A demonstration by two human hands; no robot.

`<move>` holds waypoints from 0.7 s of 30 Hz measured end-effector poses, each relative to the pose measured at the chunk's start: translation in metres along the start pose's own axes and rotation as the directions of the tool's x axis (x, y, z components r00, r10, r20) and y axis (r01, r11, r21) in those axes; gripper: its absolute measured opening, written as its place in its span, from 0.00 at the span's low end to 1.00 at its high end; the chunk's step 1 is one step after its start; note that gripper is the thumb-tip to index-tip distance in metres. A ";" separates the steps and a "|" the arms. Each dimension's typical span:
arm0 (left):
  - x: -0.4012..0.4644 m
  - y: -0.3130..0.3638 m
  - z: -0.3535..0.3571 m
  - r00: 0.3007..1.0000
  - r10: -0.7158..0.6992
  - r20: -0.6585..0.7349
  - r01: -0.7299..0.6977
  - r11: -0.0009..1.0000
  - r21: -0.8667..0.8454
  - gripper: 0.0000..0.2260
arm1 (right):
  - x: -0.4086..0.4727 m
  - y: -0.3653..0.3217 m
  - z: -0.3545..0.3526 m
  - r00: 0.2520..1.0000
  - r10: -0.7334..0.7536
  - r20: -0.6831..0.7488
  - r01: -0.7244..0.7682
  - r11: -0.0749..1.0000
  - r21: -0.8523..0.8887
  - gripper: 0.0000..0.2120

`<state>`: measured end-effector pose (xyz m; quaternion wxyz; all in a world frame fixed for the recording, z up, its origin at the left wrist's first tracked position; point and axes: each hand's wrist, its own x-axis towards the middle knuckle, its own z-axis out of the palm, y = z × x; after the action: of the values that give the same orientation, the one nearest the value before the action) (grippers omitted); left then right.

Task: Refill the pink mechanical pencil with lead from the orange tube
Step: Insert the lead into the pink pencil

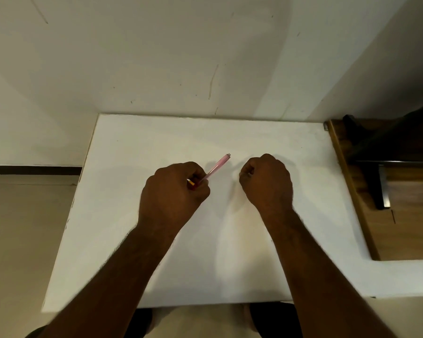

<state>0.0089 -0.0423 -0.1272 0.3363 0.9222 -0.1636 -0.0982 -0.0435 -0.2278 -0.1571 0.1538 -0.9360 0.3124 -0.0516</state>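
The pink mechanical pencil [215, 169] is held above the white table [132, 215], gripped at its lower end by the left hand [174, 191]. Its barrel is tilted, running up and to the right out of the fist, and its capped end is seen free in the air between the 2 hands. The left hand is clenched around the pencil, with the thumb and curled fingers pressed over the lower part of the barrel. A small orange-and-red piece [191, 183] is visible inside the same fist, just beside the pencil; it appears to be the orange tube, though most of it is hidden by the fingers and its orientation cannot be told. The right hand [266, 181] is observed near the left, apart from the pencil's free end, with its fingers curled into a loose fist and the thumb tucked toward the fingertips. Whether anything is pinched in the right hand cannot be told, as the fingertips are turned away from the camera. Both forearms are extended over the table from its near edge. The table is set against a pale wall [156, 57], which is marked by a few thin streaks. A brown wooden surface [405, 228] is noted at the right of the table, and a beige floor [22, 228] at the left.
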 end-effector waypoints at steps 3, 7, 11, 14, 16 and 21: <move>0.000 -0.001 -0.003 1.000 -0.012 0.018 0.013 0.999 -0.033 0.03 | 0.003 0.000 -0.008 1.000 0.001 -0.011 0.002 0.963 0.268 0.04; -0.001 -0.001 -0.004 1.000 -0.005 0.022 0.006 0.998 -0.056 0.03 | 0.006 -0.009 -0.029 0.987 0.064 0.150 -0.163 0.436 0.885 0.04; 0.001 0.001 -0.001 1.000 0.018 -0.006 -0.019 1.000 -0.007 0.03 | 0.004 -0.012 -0.034 0.967 0.037 0.252 -0.253 0.234 0.939 0.06; 0.002 0.003 0.001 0.999 0.033 -0.009 -0.033 0.999 -0.005 0.03 | 0.003 -0.011 -0.035 0.962 0.019 0.272 -0.269 0.212 0.939 0.06; 0.002 0.005 0.002 0.999 0.035 -0.007 -0.035 0.999 -0.010 0.03 | 0.003 -0.010 -0.035 0.959 0.009 0.283 -0.280 0.200 0.939 0.06; 0.003 0.008 0.004 0.999 0.044 -0.014 -0.044 0.999 -0.020 0.03 | 0.001 -0.007 -0.040 0.927 -0.021 0.374 -0.370 0.110 0.923 0.05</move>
<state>0.0088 -0.0512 -0.1250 0.3487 0.9156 -0.1806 -0.0862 -0.0460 -0.2329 -0.1171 0.7792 -0.5528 0.2830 -0.0849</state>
